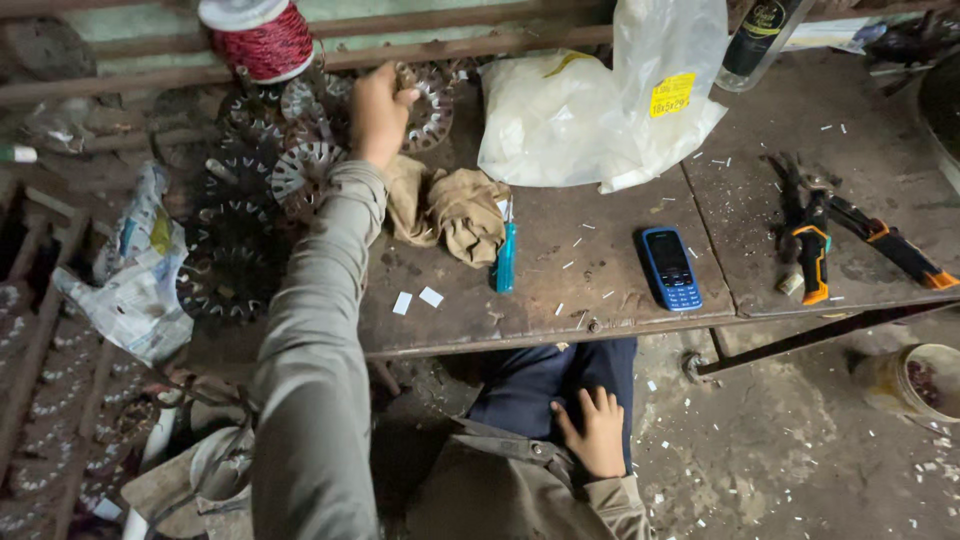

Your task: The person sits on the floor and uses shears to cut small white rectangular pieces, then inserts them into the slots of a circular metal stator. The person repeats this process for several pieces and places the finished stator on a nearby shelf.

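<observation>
Your left hand point(378, 110) was closed around a round toothed metal stator plate point(428, 105) at the tabletop's point(560, 300) far edge, beside a heap of similar plates point(250, 220). Your right hand point(592, 432) lay flat and loose on your thigh, holding nothing. A white plastic bag point(590, 110) with a yellow label point(672, 94) sat at the far edge. Nearer lay a tan cloth point(455, 210), a blue screwdriver point(506, 255), a blue phone point(670, 267) and orange-handled pliers point(812, 250). A red wire spool point(260, 38) stood behind the plates.
</observation>
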